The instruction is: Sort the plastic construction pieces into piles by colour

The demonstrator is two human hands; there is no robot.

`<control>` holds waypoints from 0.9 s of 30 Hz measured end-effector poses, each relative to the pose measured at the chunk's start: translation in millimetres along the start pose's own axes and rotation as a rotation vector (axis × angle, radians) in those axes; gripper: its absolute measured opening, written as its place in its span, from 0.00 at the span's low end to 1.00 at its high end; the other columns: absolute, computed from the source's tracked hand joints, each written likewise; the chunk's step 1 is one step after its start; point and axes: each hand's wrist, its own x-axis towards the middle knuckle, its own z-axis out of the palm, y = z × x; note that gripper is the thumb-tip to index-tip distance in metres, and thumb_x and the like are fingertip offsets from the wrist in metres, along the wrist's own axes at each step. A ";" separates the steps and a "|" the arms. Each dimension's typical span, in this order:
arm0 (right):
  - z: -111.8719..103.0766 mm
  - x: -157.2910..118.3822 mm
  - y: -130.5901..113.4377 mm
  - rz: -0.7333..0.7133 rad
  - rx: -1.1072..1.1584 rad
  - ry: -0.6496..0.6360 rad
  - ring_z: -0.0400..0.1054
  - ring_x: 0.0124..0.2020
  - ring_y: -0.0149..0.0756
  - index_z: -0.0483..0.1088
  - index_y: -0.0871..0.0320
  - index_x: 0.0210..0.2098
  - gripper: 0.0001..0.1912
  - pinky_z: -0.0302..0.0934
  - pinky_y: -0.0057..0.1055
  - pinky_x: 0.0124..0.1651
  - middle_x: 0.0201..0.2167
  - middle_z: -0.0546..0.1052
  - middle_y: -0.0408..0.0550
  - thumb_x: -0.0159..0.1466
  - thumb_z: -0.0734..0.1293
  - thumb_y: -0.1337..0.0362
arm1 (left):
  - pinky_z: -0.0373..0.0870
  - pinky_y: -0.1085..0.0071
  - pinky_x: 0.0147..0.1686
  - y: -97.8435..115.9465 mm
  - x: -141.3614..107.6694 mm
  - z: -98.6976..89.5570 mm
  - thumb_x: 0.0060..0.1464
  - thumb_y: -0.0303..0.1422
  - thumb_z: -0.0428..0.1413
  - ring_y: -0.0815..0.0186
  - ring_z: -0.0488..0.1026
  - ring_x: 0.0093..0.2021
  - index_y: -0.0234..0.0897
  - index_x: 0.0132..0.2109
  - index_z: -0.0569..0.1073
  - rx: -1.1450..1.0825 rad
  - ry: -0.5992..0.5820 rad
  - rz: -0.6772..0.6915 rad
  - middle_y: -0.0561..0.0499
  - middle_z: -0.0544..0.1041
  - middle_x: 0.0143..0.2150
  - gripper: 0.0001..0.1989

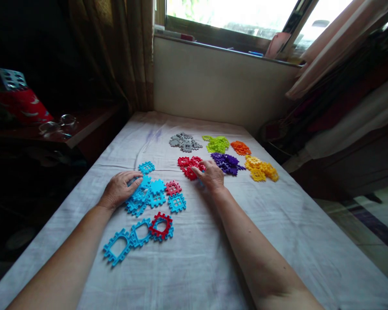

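Observation:
My left hand (120, 188) rests at the left edge of a pile of blue interlocking toy tiles (140, 196), thumb apart from the stretched fingers, touching the tiles. At the right edge of a small pile of red interlocking tiles (189, 168) is my right hand (211, 175), its thumb and fingers apart over the pieces. A bit of blue shows beneath that palm, too hidden to make out. One red tile (173, 188) lies beside the blue pile, above a blue window tile (177, 203). Nearer me, a red frame tile (161, 226) overlaps a row of blue frame tiles (140, 232).
Beyond my hands lie piles of grey tiles (185, 142), lime green tiles (217, 144), orange tiles (241, 148), purple tiles (226, 163) and yellow tiles (260, 168). A pale cloth (194, 271) covers the surface. Glasses (60, 125) lie on a dark side table.

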 end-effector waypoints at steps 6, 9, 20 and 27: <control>4.5 -6.6 9.1 0.042 0.014 0.062 0.73 0.41 0.41 0.76 0.52 0.50 0.20 0.66 0.35 0.43 0.49 0.74 0.53 0.63 0.70 0.49 | 0.70 0.59 0.57 0.3 0.0 -0.3 0.55 0.53 0.48 0.55 0.77 0.51 0.43 0.42 0.80 0.007 -0.004 -0.004 0.47 0.82 0.48 0.24; 8.0 -9.1 14.6 0.037 0.050 0.096 0.73 0.41 0.41 0.76 0.53 0.49 0.20 0.66 0.34 0.44 0.48 0.74 0.53 0.63 0.69 0.48 | 0.70 0.59 0.57 -0.5 0.1 0.0 0.54 0.53 0.48 0.55 0.77 0.51 0.43 0.42 0.80 0.016 -0.001 -0.001 0.47 0.82 0.48 0.24; -6.2 -16.4 5.7 0.037 0.042 0.105 0.72 0.45 0.41 0.75 0.55 0.46 0.17 0.64 0.33 0.45 0.48 0.75 0.54 0.67 0.65 0.50 | 0.70 0.59 0.57 0.5 0.4 -1.3 0.54 0.52 0.48 0.54 0.77 0.51 0.42 0.42 0.80 0.023 -0.012 -0.004 0.46 0.82 0.48 0.24; -21.4 -71.4 -8.9 -0.109 -0.078 -0.160 0.70 0.42 0.41 0.75 0.53 0.39 0.13 0.61 0.32 0.40 0.40 0.77 0.50 0.62 0.69 0.52 | 0.69 0.60 0.57 0.9 0.2 -1.0 0.54 0.52 0.48 0.55 0.77 0.52 0.43 0.42 0.80 0.014 -0.010 0.003 0.48 0.82 0.48 0.23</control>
